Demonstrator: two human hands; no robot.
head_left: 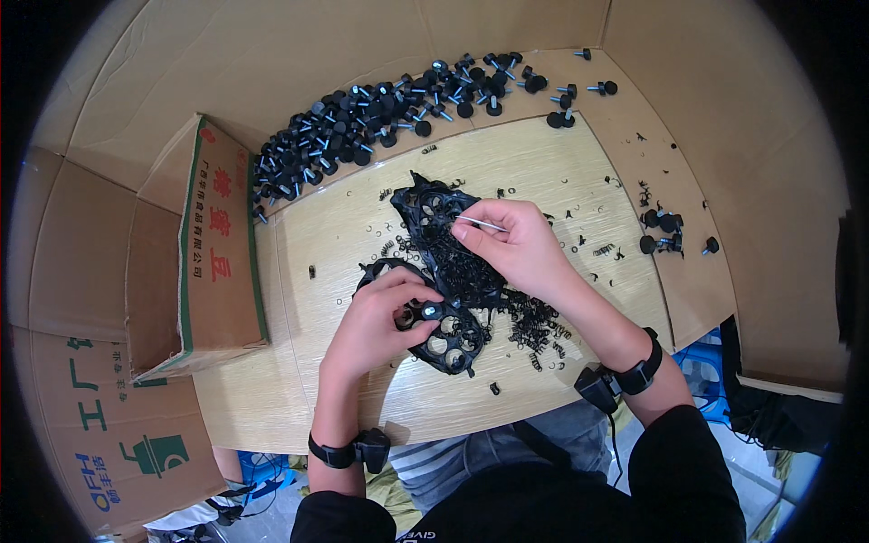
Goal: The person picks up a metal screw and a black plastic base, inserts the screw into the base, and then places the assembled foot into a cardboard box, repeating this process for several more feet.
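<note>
My left hand (385, 317) pinches a small black knob screw (432, 310), its metal end showing between thumb and fingers. Beneath it lies a black piece with round holes (466, 339), looking like crumpled plastic. My right hand (516, 240) grips a thin silver tool (480, 223), whose tip points left over a second holed black piece (425, 204). Whether it is tweezers or a pick is too small to tell. Dark coiled springs (471, 267) are heaped on that second piece, just left of the right hand. More loose springs (534, 321) spill onto the table below my right wrist.
A large pile of black knob screws (362, 118) spreads along the table's far edge. Several more (665, 231) lie at the right. An open cardboard box (226, 253) stands at the left. Tall cardboard walls (362, 45) surround the wooden table (299, 398). Small rings and springs are scattered about.
</note>
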